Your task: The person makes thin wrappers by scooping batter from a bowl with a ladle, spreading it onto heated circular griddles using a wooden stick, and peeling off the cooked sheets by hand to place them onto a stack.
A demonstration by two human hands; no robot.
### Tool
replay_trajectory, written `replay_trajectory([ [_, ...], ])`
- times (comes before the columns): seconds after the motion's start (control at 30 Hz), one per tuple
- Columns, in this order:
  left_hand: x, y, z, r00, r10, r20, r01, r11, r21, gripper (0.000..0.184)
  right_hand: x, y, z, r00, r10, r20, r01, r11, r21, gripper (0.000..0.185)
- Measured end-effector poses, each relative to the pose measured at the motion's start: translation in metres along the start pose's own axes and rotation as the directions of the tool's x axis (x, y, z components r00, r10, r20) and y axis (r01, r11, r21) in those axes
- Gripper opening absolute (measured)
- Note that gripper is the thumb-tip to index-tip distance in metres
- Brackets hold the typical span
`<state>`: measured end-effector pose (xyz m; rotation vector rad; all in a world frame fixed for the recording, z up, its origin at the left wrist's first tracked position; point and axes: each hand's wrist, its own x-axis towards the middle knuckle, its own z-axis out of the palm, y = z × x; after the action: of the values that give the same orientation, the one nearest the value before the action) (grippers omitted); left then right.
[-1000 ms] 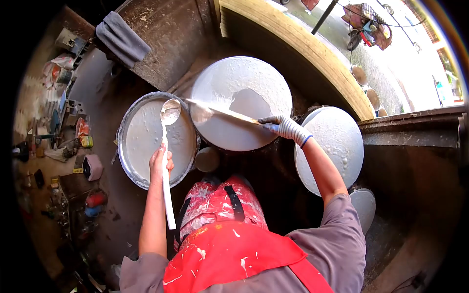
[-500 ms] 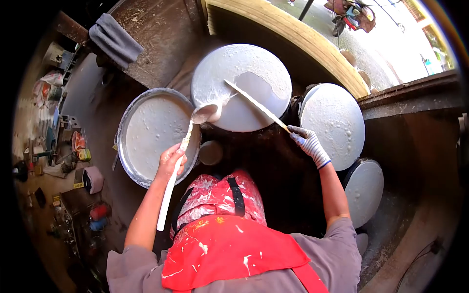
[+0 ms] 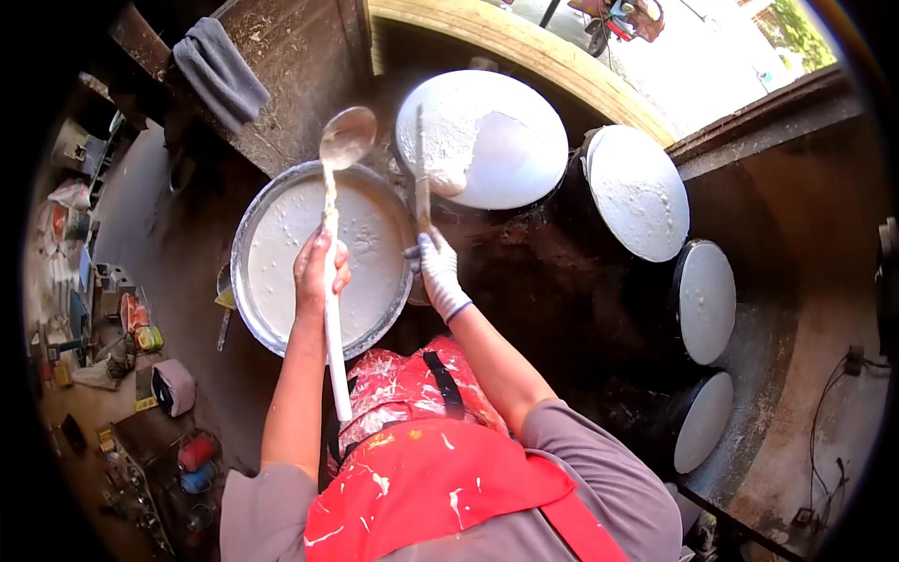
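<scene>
My bare left hand (image 3: 321,269) is closed round the white handle of a ladle (image 3: 348,138). The ladle's bowl is at the far rim of a round basin (image 3: 240,290) that holds a white, bubbly liquid. In a striped glove, my right hand (image 3: 439,272) grips a flat stick (image 3: 422,192), blurred near its tip. The stick points away from me, between the basin and a round white-coated surface (image 3: 524,155). On that surface, a rough white layer (image 3: 445,117) lies on the left and a smoother patch on the right. A whitish lump hangs over its near edge beside the stick.
More round white-topped vessels (image 3: 641,192) stand in a curve to the right, one (image 3: 707,302) behind another (image 3: 704,421). A grey cloth (image 3: 220,75) hangs at upper left. A wooden beam (image 3: 534,51) runs behind. Cables (image 3: 824,440) hang at right.
The ladle has gone from tipped over the white-coated surface to the basin's far rim. My right hand has swung left with the stick, now nearly straight ahead. The view has shifted right.
</scene>
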<state>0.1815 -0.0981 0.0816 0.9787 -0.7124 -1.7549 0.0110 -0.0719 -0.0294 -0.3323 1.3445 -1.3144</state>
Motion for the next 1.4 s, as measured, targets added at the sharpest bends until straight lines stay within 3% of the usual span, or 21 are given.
replay_trajectory([
  [0.1,-0.015,-0.008,-0.035,0.996,-0.017,-0.086,0.018,1.0,0.009,0.031,0.006,0.008,0.0,0.988,0.152,-0.03,-0.153,0.987,-0.041,0.035],
  [0.2,-0.024,-0.022,-0.053,0.991,-0.075,-0.113,0.073,0.997,-0.023,0.027,-0.027,-0.003,-0.039,0.983,0.167,-0.07,-0.169,0.985,-0.024,0.037],
  [0.43,-0.025,-0.041,-0.043,0.986,-0.153,-0.06,0.152,0.988,-0.027,0.032,-0.061,-0.042,-0.136,0.937,0.325,-0.127,-0.327,0.945,0.005,0.044],
  [0.5,-0.024,-0.04,-0.034,0.987,-0.156,-0.049,0.154,0.988,-0.031,0.028,-0.05,-0.059,-0.161,0.936,0.283,-0.21,-0.3,0.953,-0.052,0.045],
  [0.53,-0.024,-0.039,-0.031,0.987,-0.157,-0.046,0.156,0.987,-0.034,0.024,-0.044,-0.065,-0.17,0.952,0.189,-0.243,-0.226,0.964,-0.138,0.043],
  [0.57,-0.024,-0.041,-0.027,0.987,-0.154,-0.05,0.152,0.988,-0.031,0.024,-0.042,-0.067,-0.16,0.953,0.191,-0.237,-0.227,0.964,-0.136,0.043],
  [0.63,-0.024,-0.045,-0.019,0.983,-0.162,-0.082,0.158,0.986,-0.055,0.024,-0.039,-0.064,-0.114,0.995,0.015,-0.098,-0.049,0.938,-0.344,0.039],
  [0.7,-0.027,-0.045,-0.007,0.98,-0.172,-0.094,0.167,0.984,-0.06,0.025,-0.035,-0.048,-0.076,0.996,0.083,0.043,-0.064,0.939,-0.337,0.042],
  [0.77,-0.029,-0.047,-0.001,0.979,-0.175,-0.105,0.169,0.983,-0.067,0.025,-0.026,-0.034,-0.077,0.988,0.148,0.051,-0.119,0.922,-0.367,0.041],
  [1.03,-0.021,-0.069,0.027,0.967,-0.221,-0.124,0.207,0.971,-0.119,0.031,-0.04,-0.087,-0.203,0.967,0.237,-0.097,-0.255,0.872,-0.417,0.047],
  [1.2,-0.019,-0.082,0.061,0.961,-0.265,-0.076,0.24,0.939,-0.245,0.036,-0.001,-0.134,-0.257,0.975,0.2,-0.099,-0.223,0.853,-0.472,0.045],
  [1.3,-0.02,-0.09,0.08,0.967,-0.254,0.0,0.236,0.896,-0.376,0.035,0.006,-0.144,-0.261,0.995,0.03,-0.099,-0.077,0.852,-0.518,0.043],
  [1.4,-0.02,-0.097,0.094,0.971,-0.234,0.043,0.231,0.88,-0.415,0.037,-0.02,-0.136,-0.245,0.982,0.178,0.067,-0.089,0.739,-0.668,0.039],
])
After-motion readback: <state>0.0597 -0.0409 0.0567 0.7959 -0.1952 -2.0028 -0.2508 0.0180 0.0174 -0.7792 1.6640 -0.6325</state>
